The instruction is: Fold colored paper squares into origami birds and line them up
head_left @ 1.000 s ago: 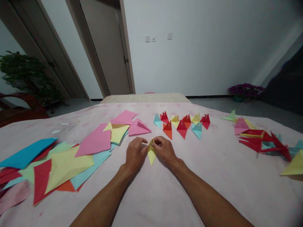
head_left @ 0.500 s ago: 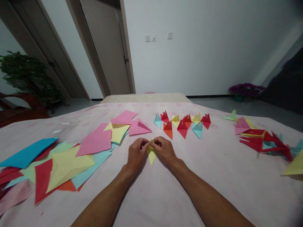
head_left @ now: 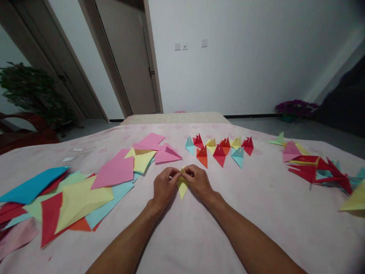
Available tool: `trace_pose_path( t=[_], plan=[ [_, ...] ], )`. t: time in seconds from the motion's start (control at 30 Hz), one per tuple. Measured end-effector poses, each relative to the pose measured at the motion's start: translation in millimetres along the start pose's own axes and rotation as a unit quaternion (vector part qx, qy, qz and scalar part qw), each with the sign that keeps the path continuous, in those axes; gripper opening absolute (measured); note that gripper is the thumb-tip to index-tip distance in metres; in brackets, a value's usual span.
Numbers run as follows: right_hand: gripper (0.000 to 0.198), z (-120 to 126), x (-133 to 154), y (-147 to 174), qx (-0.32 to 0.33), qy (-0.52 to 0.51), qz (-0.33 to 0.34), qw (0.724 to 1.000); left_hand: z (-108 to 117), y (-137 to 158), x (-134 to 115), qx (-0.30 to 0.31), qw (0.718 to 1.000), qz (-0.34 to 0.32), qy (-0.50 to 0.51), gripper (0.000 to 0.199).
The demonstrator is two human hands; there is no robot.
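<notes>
Between my two hands is a small piece of folded yellow paper [head_left: 183,187], its pointed end hanging down toward me. My left hand [head_left: 165,185] pinches its upper left side between thumb and fingers. From the other side my right hand [head_left: 198,182] pinches it too, with both thumbs almost meeting at the top. The fingers hide the upper folds. Just beyond my hands stand two rows of small folded paper cranes, among them a red crane [head_left: 219,155], an orange crane [head_left: 202,156] and a light blue crane [head_left: 238,156].
Loose coloured sheets, among them a yellow sheet [head_left: 82,201] and a pink sheet [head_left: 115,170], overlap on the left of the pink tablecloth [head_left: 182,243]. A folded pink piece [head_left: 167,153] lies near my left hand. More folded paper, mostly red [head_left: 305,173], is heaped at the right.
Both hands stay in nearly the same place, still pinching the folded yellow paper. The view has shifted very slightly; nothing else has visibly moved.
</notes>
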State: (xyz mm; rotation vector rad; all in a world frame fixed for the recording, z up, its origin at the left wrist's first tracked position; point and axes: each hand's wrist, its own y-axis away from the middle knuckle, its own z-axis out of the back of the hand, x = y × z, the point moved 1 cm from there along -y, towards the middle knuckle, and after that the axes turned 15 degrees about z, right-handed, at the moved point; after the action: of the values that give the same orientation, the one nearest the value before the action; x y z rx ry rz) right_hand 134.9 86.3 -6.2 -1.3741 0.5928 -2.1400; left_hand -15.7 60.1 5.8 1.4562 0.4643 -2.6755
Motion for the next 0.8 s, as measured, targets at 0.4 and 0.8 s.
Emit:
trace_pose_path(
  t=[0.4, 0.8],
  plan=[
    [0.008, 0.5, 3.3, 0.6, 0.004, 0.014, 0.015, 1.000, -3.9, -0.7, -1.7, 0.004, 0.998, 0.026, 0.054, 0.010],
    [0.008, 0.0, 3.0, 0.8, 0.000, 0.005, 0.008, 1.000, -3.0, 0.4, -1.6, -0.001, 0.999, 0.028, 0.037, 0.011]
  ],
)
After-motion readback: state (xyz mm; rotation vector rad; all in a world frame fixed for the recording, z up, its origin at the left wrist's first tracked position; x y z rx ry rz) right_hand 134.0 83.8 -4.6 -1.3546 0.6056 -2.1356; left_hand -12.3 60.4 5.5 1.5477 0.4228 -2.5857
